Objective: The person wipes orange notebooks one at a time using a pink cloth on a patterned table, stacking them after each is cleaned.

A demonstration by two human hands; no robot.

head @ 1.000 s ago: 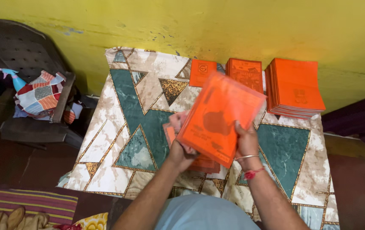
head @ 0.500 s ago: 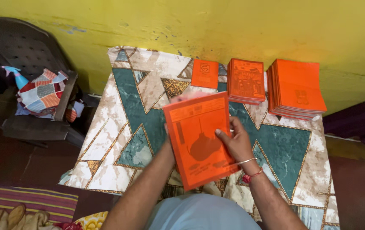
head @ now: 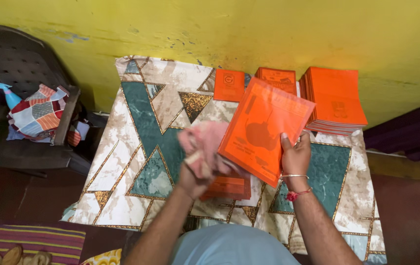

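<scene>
the right hand (head: 296, 156) is now tilting the orange booklet (head: 264, 128) toward the stacks, pinching its edge; the left hand (head: 197, 172), gripping a pink cloth (head: 205, 142), is wiping beneath it.

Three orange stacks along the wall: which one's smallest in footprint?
The left stack, a small squarish booklet lying nearly flat on the cloth. The middle stack and right stack are larger, and the right is visibly thick.
</scene>
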